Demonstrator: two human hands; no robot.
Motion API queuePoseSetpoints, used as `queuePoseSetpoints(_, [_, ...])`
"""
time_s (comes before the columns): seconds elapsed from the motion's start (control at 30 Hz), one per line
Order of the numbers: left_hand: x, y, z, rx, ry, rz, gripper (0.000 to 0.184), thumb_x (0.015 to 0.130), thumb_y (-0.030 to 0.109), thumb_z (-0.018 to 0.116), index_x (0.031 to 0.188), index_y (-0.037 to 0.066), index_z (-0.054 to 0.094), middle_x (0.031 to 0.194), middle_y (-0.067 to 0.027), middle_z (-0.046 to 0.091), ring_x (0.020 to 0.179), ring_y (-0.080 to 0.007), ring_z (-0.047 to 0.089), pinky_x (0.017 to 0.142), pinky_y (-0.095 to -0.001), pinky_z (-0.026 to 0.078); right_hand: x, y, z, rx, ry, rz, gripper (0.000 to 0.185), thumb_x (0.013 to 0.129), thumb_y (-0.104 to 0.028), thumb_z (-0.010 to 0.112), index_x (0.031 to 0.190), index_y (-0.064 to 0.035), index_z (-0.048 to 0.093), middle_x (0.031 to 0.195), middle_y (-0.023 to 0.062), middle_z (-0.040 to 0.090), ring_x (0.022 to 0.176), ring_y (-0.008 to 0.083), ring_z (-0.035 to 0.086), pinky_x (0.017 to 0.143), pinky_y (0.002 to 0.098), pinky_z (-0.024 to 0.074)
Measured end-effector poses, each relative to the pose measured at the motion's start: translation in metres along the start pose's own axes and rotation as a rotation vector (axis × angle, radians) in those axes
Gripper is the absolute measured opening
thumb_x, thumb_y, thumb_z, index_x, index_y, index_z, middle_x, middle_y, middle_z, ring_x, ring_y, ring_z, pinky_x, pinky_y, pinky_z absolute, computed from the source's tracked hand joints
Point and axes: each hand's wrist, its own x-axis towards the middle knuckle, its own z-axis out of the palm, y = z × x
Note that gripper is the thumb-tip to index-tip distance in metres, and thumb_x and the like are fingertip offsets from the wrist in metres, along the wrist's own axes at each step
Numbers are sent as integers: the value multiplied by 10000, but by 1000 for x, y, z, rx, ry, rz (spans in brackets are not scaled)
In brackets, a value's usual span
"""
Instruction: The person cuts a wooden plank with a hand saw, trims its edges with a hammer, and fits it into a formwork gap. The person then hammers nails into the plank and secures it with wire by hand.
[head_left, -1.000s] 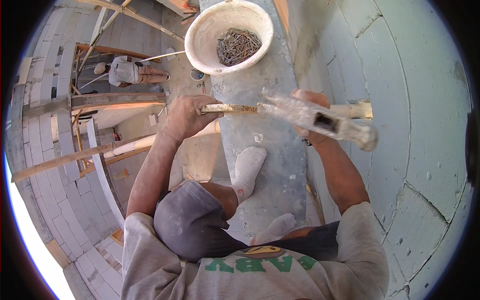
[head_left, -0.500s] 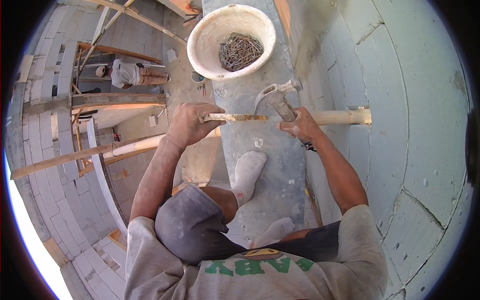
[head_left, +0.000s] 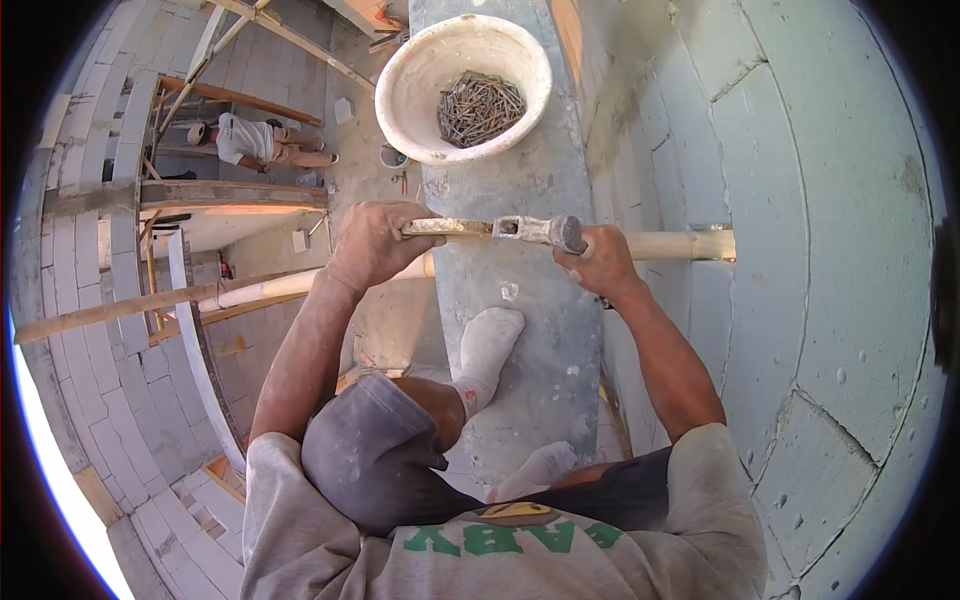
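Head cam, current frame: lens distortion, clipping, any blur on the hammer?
Head view: strong fisheye, joints in the block wall bowing, corners black; head view: lower-left edge blown to a white patch; head view: hammer and right hand fairly crisp, no obvious smear; head view: distant person small and softer, focus or resolution unclear.

Worn metal, pale wood, dusty cloth
We see a dull, scuffed grey metal hammer head (head_left: 540,232), a pale wooden strip (head_left: 450,227) with a rough edge, thin nails (head_left: 480,110) of rusty-looking metal, and a matt, stained white round bowl (head_left: 418,72); we also find a spotted, matt grey plank (head_left: 555,360), 2 white cloth socks (head_left: 490,345) and a pitted blue-grey block wall (head_left: 850,240).
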Motion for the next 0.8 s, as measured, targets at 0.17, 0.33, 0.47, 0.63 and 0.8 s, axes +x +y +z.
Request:
queuePoseSetpoints(0.17, [-5, 0, 3, 34, -38, -45, 171, 739, 240, 767, 866, 136, 720, 782, -62, 688, 717, -271, 662, 636, -367, 516, 16, 3, -19, 110, -250, 94, 256, 698, -243, 735, 765, -10, 652, 648, 161, 632, 595, 259, 615, 657, 364, 501])
queuePoseSetpoints(0.33, [-6, 0, 3, 13, 13, 8, 158, 740, 210, 766, 826, 93, 705, 757, -76, 677, 672, -252, 654, 607, -354, 501, 16, 18, 4, 450, -415, 383, 269, 723, -241, 746, 805, 8, 684, 593, 56, 602, 591, 172, 584, 606, 329, 479])
queuePoseSetpoints(0.47, [-6, -1, 3, 27, 14, 26, 154, 739, 215, 767, 819, 98, 706, 754, -66, 677, 669, -256, 653, 601, -354, 501, -8, 8, 14, 487, -166, 175, 234, 746, -242, 745, 783, -21, 676, 614, 20, 582, 617, 126, 574, 555, 289, 453])
queuePoseSetpoints(0.63, [-10, 1, 4, 14, -5, -11, 150, 742, 234, 765, 839, 131, 715, 779, -48, 689, 707, -254, 664, 629, -362, 519, -2, -31, -29, 548, 56, -297, 317, 723, -331, 779, 794, -49, 653, 647, 23, 579, 549, 113, 527, 515, 286, 426])
queuePoseSetpoints(0.8, [-12, 1, 5, 38, -8, -4, 155, 748, 247, 758, 842, 131, 715, 783, -51, 692, 706, -259, 665, 625, -363, 519, -1, -2, -4, 277, 31, -182, 288, 716, -279, 744, 760, -9, 654, 632, 107, 632, 513, 159, 550, 535, 331, 456])
